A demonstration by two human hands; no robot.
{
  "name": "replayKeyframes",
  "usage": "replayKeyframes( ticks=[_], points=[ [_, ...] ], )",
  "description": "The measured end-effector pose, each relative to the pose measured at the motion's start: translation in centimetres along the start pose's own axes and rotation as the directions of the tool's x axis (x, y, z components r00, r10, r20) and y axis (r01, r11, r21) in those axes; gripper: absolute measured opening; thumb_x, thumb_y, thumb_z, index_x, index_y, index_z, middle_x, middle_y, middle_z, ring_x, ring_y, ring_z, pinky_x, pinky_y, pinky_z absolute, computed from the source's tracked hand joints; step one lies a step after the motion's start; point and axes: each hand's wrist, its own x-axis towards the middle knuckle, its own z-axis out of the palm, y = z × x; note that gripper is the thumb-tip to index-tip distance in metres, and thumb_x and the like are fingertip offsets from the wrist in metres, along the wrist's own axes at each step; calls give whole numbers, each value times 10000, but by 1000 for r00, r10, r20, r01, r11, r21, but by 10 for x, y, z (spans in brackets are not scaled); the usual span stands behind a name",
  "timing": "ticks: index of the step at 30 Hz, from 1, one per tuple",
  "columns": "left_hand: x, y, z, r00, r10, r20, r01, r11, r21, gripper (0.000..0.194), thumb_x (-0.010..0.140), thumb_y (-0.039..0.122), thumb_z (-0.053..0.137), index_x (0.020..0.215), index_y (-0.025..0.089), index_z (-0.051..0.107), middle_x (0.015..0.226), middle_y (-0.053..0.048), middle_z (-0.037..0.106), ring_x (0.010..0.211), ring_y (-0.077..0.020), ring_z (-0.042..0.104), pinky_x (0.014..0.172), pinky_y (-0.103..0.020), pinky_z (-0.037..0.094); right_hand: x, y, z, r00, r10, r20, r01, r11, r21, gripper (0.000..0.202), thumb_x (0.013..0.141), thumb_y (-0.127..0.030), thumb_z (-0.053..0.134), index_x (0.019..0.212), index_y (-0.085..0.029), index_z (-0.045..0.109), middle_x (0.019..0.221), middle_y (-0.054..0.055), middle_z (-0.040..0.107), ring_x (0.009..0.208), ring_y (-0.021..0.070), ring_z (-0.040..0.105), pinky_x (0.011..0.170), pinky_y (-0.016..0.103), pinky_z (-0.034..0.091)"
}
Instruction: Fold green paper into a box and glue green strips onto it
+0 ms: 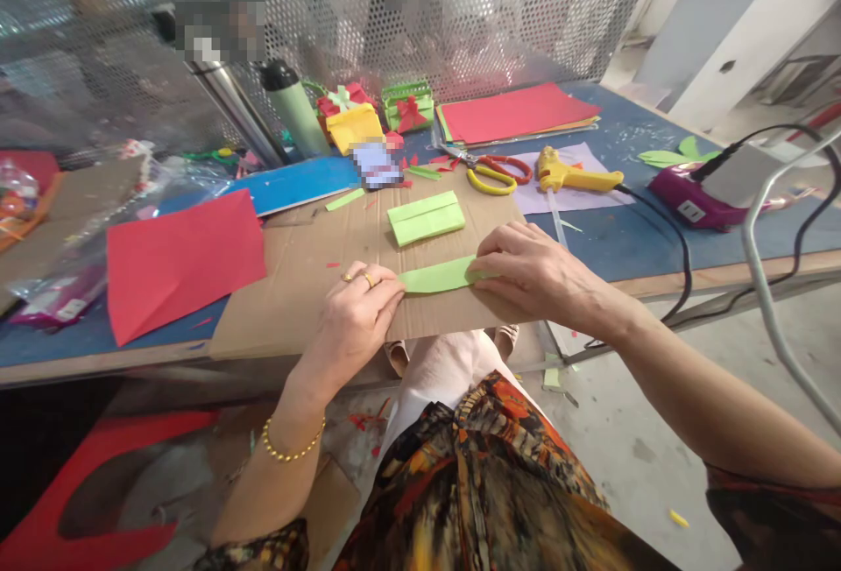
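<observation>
A light green paper strip (437, 277) lies over the front part of a cardboard sheet (282, 299). My left hand (358, 313) pinches its left end, fingers pressed together. Its right end is between the thumb and fingers of my right hand (532, 269). Just beyond the strip, a folded light green paper piece (426, 218) rests on the cardboard. Red-and-yellow-handled scissors (492, 172) and a yellow glue gun (575, 175) lie further back on the right.
Red paper (187, 256) lies at the left, near a blue board (302, 184) and a phone (377, 165). Behind stand a green bottle (299, 111) and small paper boxes (355, 126). A purple power strip (696, 199) with cables sits at the right.
</observation>
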Motion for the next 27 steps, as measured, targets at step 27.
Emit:
replayKeyframes(
  ticks=[27],
  points=[
    [2,-12,0,868,-433,244,478,861,-175,192,931,134,617,760,216,648,781,9,675,840,-206,588,827,-372,416,32,19,-1,889,207,407,-323,915,240,191,949,-266,560,794,-206,653,758,5,665,681,132,562,642,263,384]
  ],
)
